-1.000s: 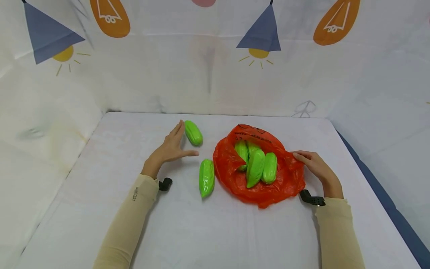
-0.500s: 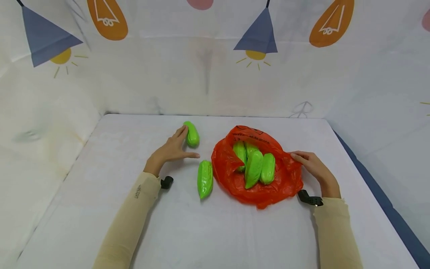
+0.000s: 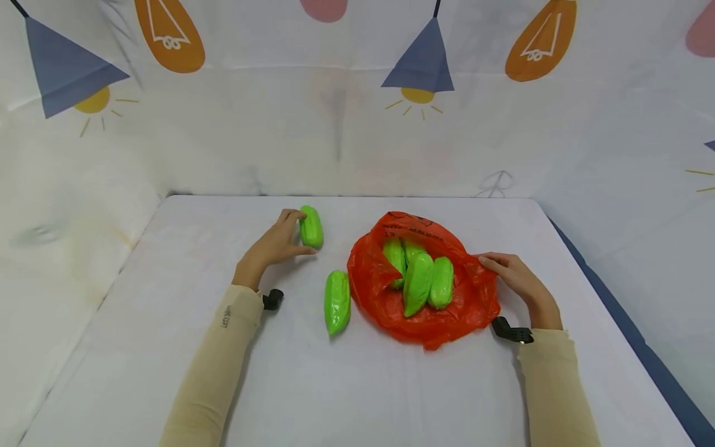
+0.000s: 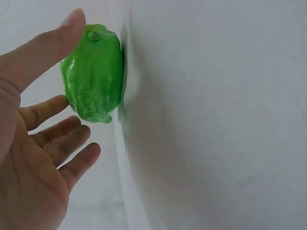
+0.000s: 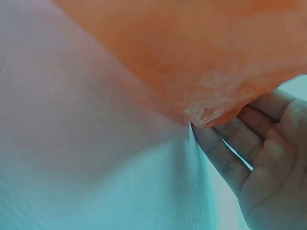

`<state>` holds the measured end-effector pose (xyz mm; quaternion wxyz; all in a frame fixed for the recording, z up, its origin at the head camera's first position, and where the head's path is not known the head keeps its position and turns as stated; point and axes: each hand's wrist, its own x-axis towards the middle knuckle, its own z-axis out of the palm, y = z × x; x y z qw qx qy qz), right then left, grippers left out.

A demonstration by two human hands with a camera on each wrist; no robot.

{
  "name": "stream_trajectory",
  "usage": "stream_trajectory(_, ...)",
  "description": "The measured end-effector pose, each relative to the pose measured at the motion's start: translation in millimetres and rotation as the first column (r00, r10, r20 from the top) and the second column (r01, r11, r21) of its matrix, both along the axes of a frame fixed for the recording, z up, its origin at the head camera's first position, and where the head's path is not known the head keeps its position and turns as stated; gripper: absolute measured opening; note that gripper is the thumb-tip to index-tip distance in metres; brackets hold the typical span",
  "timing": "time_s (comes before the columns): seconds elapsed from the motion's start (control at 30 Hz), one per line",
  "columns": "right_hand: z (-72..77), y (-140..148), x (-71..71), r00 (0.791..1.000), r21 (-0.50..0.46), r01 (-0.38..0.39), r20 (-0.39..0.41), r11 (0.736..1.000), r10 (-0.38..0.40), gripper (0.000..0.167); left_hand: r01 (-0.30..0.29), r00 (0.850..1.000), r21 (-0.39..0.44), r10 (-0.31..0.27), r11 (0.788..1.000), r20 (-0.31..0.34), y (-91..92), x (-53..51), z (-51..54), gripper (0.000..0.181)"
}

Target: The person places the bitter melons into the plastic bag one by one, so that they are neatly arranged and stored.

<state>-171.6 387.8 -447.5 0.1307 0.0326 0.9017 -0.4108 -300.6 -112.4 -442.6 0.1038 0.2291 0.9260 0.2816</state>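
At the table's back, my left hand (image 3: 275, 242) reaches round a plump, glossy green vegetable-like piece (image 3: 311, 227). Its fingers touch the left side, and the thumb is by the near end. In the left wrist view this piece (image 4: 95, 74) shows a small stem nub, and the fingers are loosely bent, with several clear of it. My right hand (image 3: 522, 282) pinches the right edge of a red plastic bag (image 3: 399, 323) between thumb and fingers. The bag's mouth faces up, with several similar green pieces (image 3: 418, 284) inside. The right wrist view shows the bag's edge (image 5: 206, 108) against the fingertips.
Another green piece (image 3: 337, 303) lies on the white-covered table (image 3: 357, 397), just left of the bag. White cloth walls (image 3: 240, 124) with printed lamps rise behind and at both sides. The table's right edge has a blue strip (image 3: 637, 338) beyond it.
The left hand's fingers have come in from beside the far green piece to touch it, and the thumb has closed toward its near end. The right hand still holds the bag.
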Motion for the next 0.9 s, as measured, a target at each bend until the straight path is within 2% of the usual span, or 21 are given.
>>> stream_trajectory(0.2,1.8,-0.5,0.5,1.0,0.003,-0.006,-0.011,1.0,0.006,0.06,0.012,0.998,0.028,-0.014,1.0,0.054,1.2,-1.6,0.6,0.109)
stream_trajectory(0.57,-2.6,2.3,-0.4,0.999,0.001,-0.018,-0.037,1.0,0.018,0.057,0.038,0.999,-0.021,-0.037,0.999,0.039,4.4,-6.0,-4.9,0.105)
stream_trajectory(0.77,-4.8,3.1,-0.8,1.0,0.002,-0.013,-0.02,1.0,0.013,0.057,0.053,0.997,0.026,-0.054,0.998,0.052,2.8,-5.1,-3.2,0.104)
stream_trajectory(0.9,-4.3,2.9,-1.5,1.0,0.007,-0.019,-0.024,1.0,0.019,0.056,0.032,0.998,0.106,-0.038,0.994,0.056,2.5,0.2,5.5,0.112)
